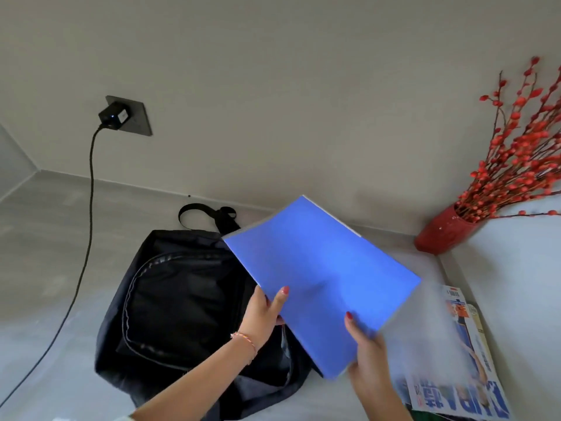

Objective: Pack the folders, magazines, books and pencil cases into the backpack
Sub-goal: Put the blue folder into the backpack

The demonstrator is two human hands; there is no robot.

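Observation:
A black backpack (182, 299) lies flat on the grey surface, its curved zipper facing up. Above its right side I hold a blue folder (321, 278), tilted, with its far corner pointing toward the wall. My left hand (264, 311) grips the folder's left edge, thumb on top. My right hand (367, 354) grips its near corner, thumb on the cover. At the right lies a pile of magazines (467, 360), the top one with a blue and white cover, partly blurred.
A red vase (443, 235) with red berry branches stands at the back right by the wall. A black charger sits in a wall socket (127, 115), and its cable (82, 259) runs down across the surface left of the backpack.

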